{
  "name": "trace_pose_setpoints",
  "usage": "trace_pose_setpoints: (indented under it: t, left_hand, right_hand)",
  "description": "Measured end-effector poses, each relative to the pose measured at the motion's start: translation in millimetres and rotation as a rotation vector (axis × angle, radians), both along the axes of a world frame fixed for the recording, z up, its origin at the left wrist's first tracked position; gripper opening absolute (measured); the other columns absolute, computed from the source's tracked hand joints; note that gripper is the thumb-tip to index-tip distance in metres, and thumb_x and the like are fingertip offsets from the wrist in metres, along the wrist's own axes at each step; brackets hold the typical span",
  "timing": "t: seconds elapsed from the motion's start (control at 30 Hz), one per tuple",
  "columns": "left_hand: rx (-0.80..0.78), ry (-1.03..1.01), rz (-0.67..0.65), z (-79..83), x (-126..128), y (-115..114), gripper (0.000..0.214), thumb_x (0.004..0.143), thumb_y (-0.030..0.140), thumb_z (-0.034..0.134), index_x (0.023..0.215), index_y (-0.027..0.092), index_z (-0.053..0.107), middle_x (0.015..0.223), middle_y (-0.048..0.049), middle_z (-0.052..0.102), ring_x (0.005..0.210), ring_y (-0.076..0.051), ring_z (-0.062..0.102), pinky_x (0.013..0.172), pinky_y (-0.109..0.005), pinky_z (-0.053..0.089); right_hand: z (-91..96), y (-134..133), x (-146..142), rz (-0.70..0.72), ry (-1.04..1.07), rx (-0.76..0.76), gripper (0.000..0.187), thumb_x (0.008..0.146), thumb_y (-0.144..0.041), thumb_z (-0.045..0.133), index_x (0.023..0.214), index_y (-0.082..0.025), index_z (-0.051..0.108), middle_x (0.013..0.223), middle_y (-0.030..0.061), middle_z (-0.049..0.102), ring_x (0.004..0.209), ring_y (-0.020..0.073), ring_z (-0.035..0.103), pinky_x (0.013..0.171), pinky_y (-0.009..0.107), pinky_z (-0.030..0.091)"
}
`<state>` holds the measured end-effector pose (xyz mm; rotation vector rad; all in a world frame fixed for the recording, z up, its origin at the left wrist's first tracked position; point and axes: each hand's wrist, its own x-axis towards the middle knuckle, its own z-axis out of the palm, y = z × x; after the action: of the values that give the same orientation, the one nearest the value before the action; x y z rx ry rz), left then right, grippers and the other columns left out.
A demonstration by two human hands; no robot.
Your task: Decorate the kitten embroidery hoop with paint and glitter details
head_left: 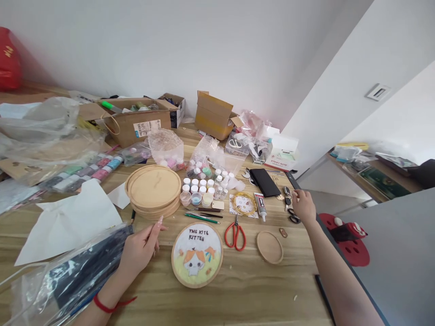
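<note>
Two hands are over our wooden table point(244, 294). We see the L hand point(139, 251), w/ a red string bracelet point(108, 304) on the wrist, grip open & empty, fingers loosely raised, just beside a clear plastic bag point(84, 271) w/ something black inside. Nearest to it on the R is a round embroidery hoop point(197, 254) lying flat, stitched w/ a cat & lettered "THE KITE KITTEN". Our R hand point(303, 204) is at the table's R edge, fingers curled down at small dark loops point(294, 215), prob scissor handles; we can't tell if that grip is closed on them or only touching. Between the hands: red-handled scissors point(235, 235), a small round wooden disc point(269, 247), a glue tube point(260, 206) & a black pouch point(265, 182). Further up, a stack of wooden discs point(152, 190), white-capped jars point(200, 185) & an open cardboard box point(132, 120) w/ packed items, all on the table
</note>
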<state>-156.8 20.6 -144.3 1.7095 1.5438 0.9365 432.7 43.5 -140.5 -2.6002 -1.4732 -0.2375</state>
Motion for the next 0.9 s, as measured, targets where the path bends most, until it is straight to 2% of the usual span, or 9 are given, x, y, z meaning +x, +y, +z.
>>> trace_pose_setpoints:
  t: [0.1, 0.2, 0.3, 0.4, 0.53, 0.63, 0.77, 0.9]
  left_hand:
    - [0.011, 0.006, -0.019, 0.2, -0.4, -1.0, 0.044, 0.093, 0.047, 0.041, 0.087, 0.014, 0.07, 0.044, 0.0035, 0.057, 0.037, -0.01, 0.055, 0.047, -0.021, 0.045]
    - [0.025, 0.015, -0.049, -1.0, -0.3, -1.7, 0.045, 0.093, 0.047, 0.041, 0.087, 0.014, 0.07, 0.044, 0.0034, 0.058, 0.037, -0.01, 0.055, 0.047, -0.021, 0.045]
    - [0.029, 0.027, -0.06, -3.4, 0.5, -1.7, 0.044, 0.093, 0.046, 0.041, 0.086, 0.014, 0.071, 0.043, 0.0034, 0.057, 0.037, -0.01, 0.055, 0.048, -0.021, 0.045]
    - [0.027, 0.029, -0.052, -6.6, 1.1, -1.1, 0.043, 0.093, 0.046, 0.041, 0.086, 0.015, 0.071, 0.043, 0.0036, 0.057, 0.038, -0.011, 0.056, 0.047, -0.021, 0.045]
    - [0.02, 0.023, -0.046, -8.4, 1.1, -0.7, 0.044, 0.093, 0.047, 0.041, 0.086, 0.016, 0.071, 0.043, 0.0035, 0.058, 0.037, -0.011, 0.056, 0.047, -0.021, 0.045]
    - [0.011, 0.017, -0.045, -6.3, 1.1, -1.3, 0.044, 0.093, 0.047, 0.041, 0.085, 0.015, 0.07, 0.043, 0.0036, 0.057, 0.037, -0.011, 0.055, 0.046, -0.021, 0.044]
    - [-0.002, 0.009, -0.053, -2.5, 1.8, -2.5, 0.044, 0.093, 0.047, 0.04, 0.086, 0.015, 0.07, 0.043, 0.0036, 0.057, 0.037, -0.011, 0.055, 0.045, -0.021, 0.044]
    - [0.002, 0.033, -0.074, -1.7, 3.5, -3.4, 0.044, 0.093, 0.047, 0.04, 0.085, 0.015, 0.07, 0.043, 0.0032, 0.058, 0.038, -0.011, 0.056, 0.048, -0.021, 0.045]
  right_hand:
    - [-2.6, -29.9, -1.1, -0.115, 0.047, -0.01, 0.048, 0.099, -0.042, 0.027, 0.127, -0.012, 0.053, 0.106, 0.02, 0.068, 0.102, 0.0334, 0.064, 0.08, 0.04, 0.047]
    - [-16.7, -57.2, -8.8, -0.153, 0.109, -0.073, 0.054, 0.094, -0.052, 0.039, 0.125, -0.011, 0.056, 0.091, 0.0201, 0.072, 0.091, 0.0353, 0.069, 0.075, 0.041, 0.049]
    - [-32.0, -64.6, -17.4, -0.145, 0.145, -0.113, 0.052, 0.093, -0.049, 0.044, 0.124, -0.009, 0.057, 0.099, 0.0229, 0.072, 0.095, 0.0346, 0.069, 0.08, 0.04, 0.05]
    - [-38.5, -51.3, -20.4, -0.134, 0.172, -0.119, 0.049, 0.095, -0.042, 0.041, 0.126, -0.007, 0.056, 0.113, 0.0255, 0.068, 0.107, 0.0348, 0.066, 0.088, 0.041, 0.048]
    - [-33.1, -26.5, -17.0, -0.128, 0.214, -0.095, 0.052, 0.095, -0.041, 0.04, 0.13, -0.004, 0.053, 0.121, 0.0291, 0.064, 0.114, 0.0377, 0.062, 0.093, 0.045, 0.046]
    - [-24.6, -21.0, -13.5, -0.126, 0.256, -0.05, 0.056, 0.093, -0.043, 0.043, 0.131, -0.003, 0.052, 0.121, 0.0298, 0.063, 0.114, 0.0385, 0.062, 0.093, 0.046, 0.045]
    - [-15.1, -41.0, -14.5, -0.114, 0.328, 0.04, 0.064, 0.091, -0.045, 0.043, 0.135, 0.0, 0.047, 0.113, 0.0287, 0.067, 0.11, 0.0377, 0.063, 0.09, 0.046, 0.047]
    - [-17.8, -77.9, -30.1, -0.013, 0.481, 0.066, 0.047, 0.083, -0.049, 0.053, 0.11, -0.013, 0.068, 0.1, 0.0167, 0.073, 0.087, 0.0298, 0.069, 0.08, 0.04, 0.052]
